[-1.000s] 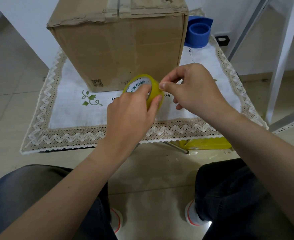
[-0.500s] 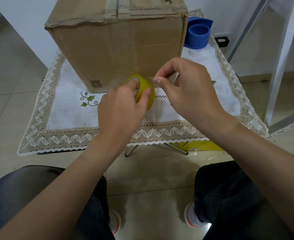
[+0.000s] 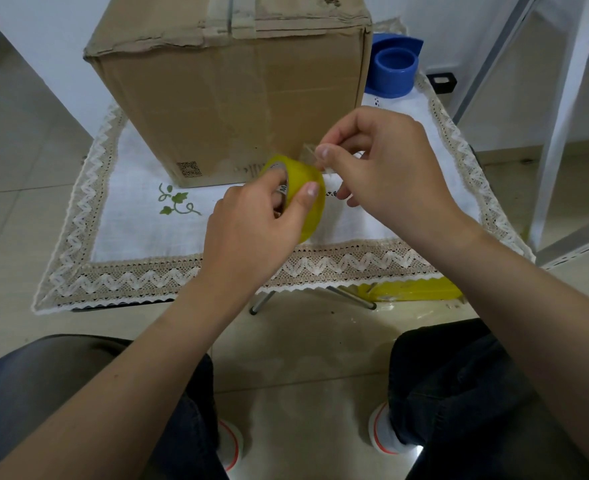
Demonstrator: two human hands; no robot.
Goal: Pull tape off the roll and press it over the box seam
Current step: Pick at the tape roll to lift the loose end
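Note:
A tall brown cardboard box [image 3: 237, 98] stands on a small table covered by a white lace-edged cloth [image 3: 140, 216]. Old tape runs over its top seam [image 3: 229, 15]. In front of the box my left hand [image 3: 251, 226] grips a yellow tape roll [image 3: 308, 199], fingers through its core and thumb on the outer face. My right hand [image 3: 386, 168] pinches the clear free end of the tape [image 3: 312, 155] between thumb and forefinger, just above the roll's right edge. Only a short length is lifted off.
A blue round container [image 3: 395, 71] stands behind the box at the right. A yellow object [image 3: 414, 291] lies on the floor under the table's front right edge. White metal frame legs [image 3: 563, 109] stand at the right. My knees and shoes are below.
The roll has turned in my left hand, and my thumb now rests on its outer face. My right hand's pinch has lifted the tape end slightly off the roll. Both hands shifted a little.

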